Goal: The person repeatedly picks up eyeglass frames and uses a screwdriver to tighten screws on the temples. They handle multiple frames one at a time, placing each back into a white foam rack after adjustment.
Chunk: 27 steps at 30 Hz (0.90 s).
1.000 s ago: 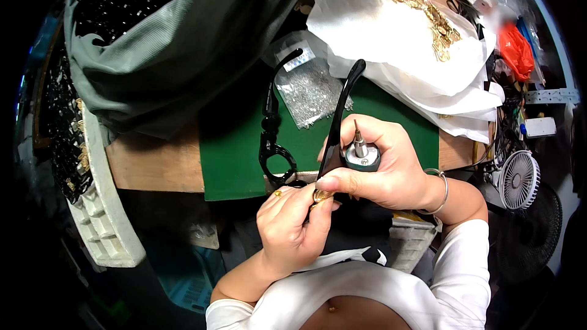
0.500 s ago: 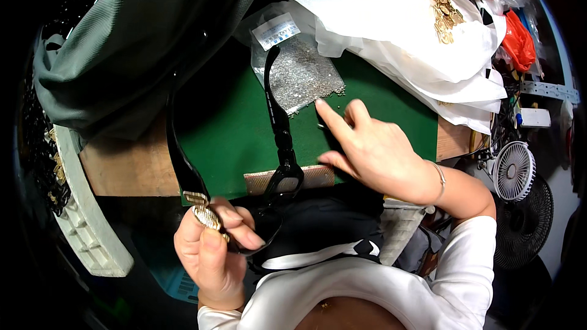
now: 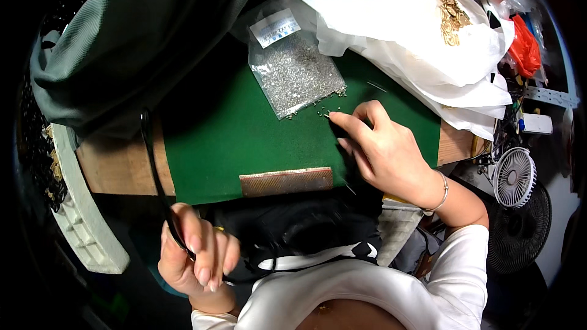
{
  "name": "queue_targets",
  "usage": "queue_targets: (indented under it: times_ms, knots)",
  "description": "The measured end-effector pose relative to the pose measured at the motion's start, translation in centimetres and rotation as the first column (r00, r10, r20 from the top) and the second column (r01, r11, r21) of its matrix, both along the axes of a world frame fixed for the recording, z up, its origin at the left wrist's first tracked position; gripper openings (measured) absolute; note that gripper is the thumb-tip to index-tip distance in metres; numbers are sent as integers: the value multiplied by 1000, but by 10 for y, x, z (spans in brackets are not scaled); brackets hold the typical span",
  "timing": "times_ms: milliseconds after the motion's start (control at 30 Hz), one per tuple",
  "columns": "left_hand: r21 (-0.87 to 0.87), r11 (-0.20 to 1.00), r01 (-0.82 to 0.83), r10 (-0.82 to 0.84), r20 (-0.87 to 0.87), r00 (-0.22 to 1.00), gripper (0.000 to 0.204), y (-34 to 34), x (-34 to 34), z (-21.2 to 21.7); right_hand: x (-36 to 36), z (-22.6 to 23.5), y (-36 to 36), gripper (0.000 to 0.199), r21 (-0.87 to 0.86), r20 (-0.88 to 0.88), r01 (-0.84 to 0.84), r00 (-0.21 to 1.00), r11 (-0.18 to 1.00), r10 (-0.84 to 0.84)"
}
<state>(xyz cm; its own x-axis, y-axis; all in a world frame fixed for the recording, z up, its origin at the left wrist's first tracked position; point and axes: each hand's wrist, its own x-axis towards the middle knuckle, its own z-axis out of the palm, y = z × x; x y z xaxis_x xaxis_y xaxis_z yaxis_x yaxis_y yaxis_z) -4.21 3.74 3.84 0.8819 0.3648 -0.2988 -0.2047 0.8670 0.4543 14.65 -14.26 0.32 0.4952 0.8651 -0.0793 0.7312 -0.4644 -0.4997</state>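
While our right hand point(image 3: 385, 153) reaches forward over the green mat point(image 3: 244, 140), its forefinger and thumb are pinched at the tip among the loose silver bits point(image 3: 327, 112) scattered just off the lower right corner of the clear bag point(image 3: 296, 70). Whether a bit is already caught between those fingertips is too small for us to tell; the other fingers are loosely curled. The bits lie straight ahead of that hand, at its fingertips, and the bag's long axis runs away from us, slanting up to the left. Our right hand is by far the nearer one; the left is well apart, down below the counter point(image 3: 116, 165) edge.

Our left hand point(image 3: 195, 256) is clenched around a thin black strap point(image 3: 156, 177), which rises from the fist in a long curve up across the counter's wooden edge toward the grey-green cloth point(image 3: 134, 30).

Compared with half a second ago, we have brought the right hand forward from the near part of the mat to the bag's corner. The black strap that lay across the mat is gone from it, and the strap in our left hand now shows no gold end piece.
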Motion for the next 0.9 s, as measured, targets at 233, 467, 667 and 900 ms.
queue_targets:
  times_ms: [233,467,667,900]
  knots:
    - [-341,901,269,-265,59,962,24,-26,21,-16,-1,-8,1,32,-5,85,-41,996,999,42]
    - [-291,913,287,-281,64,958,26,-26,26,-24,0,-6,2,33,-56,102,-66,992,996,72]
    - [-297,906,303,-296,67,953,38,-29,26,-35,-1,-3,4,36,-82,68,-149,986,985,155]
    - [-415,842,344,-294,183,938,32,-35,25,-50,-5,52,21,25,-142,-979,-53,-141,989,-148]
